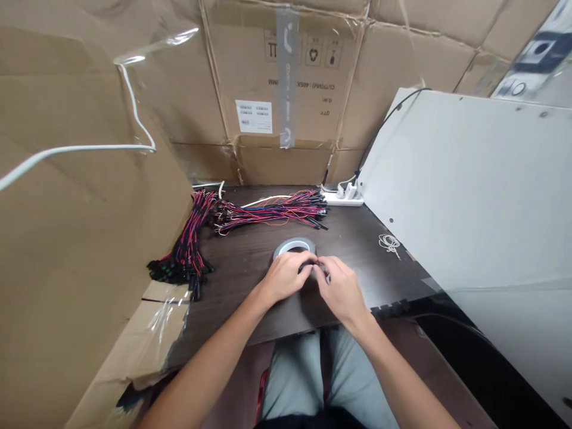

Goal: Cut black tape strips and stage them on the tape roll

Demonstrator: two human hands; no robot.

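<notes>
My left hand (288,275) and my right hand (340,286) meet above the dark table, fingertips of both pinched close together. Something small and dark shows between them, too tiny and covered to name. Just beyond my left hand lies a roll of grey tape (309,242) with a pale inner core, its near side hidden by the hand. Farther back, a bundle of red, black and blue wires (272,211) stretches across the table. A second wire bundle (192,232) with black connectors lies at the left.
A white power strip (342,198) with plugs sits at the back. Coiled white string (390,244) lies at the right, beside a white panel (473,196). Cardboard walls (304,161) stand behind and at the left. The table's front edge runs below my hands.
</notes>
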